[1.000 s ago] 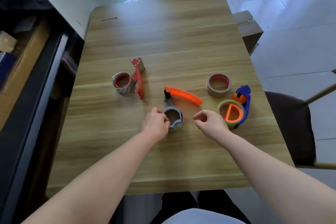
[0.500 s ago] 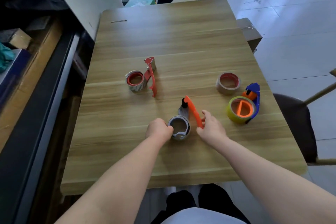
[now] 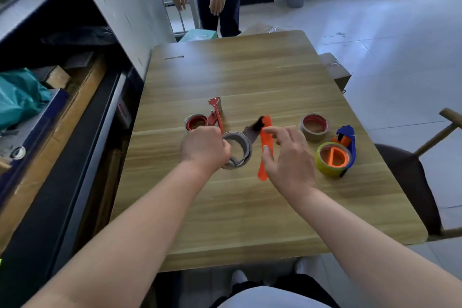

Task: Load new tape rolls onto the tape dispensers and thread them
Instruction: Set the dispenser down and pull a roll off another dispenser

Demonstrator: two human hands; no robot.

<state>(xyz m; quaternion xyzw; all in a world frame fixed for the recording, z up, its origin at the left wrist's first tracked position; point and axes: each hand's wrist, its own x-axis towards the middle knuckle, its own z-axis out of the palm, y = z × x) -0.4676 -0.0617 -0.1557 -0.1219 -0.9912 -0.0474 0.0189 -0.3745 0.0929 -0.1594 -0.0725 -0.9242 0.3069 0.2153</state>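
Since the dispenser [image 3: 248, 150] looks light and stiff, plastic and metal, I judge ring and handle the safe holds. The left hand [image 3: 205, 149] grips its grey ring; the right hand [image 3: 287, 160] seems to pinch the orange handle [image 3: 265, 142], over the table's [image 3: 225, 207] middle.
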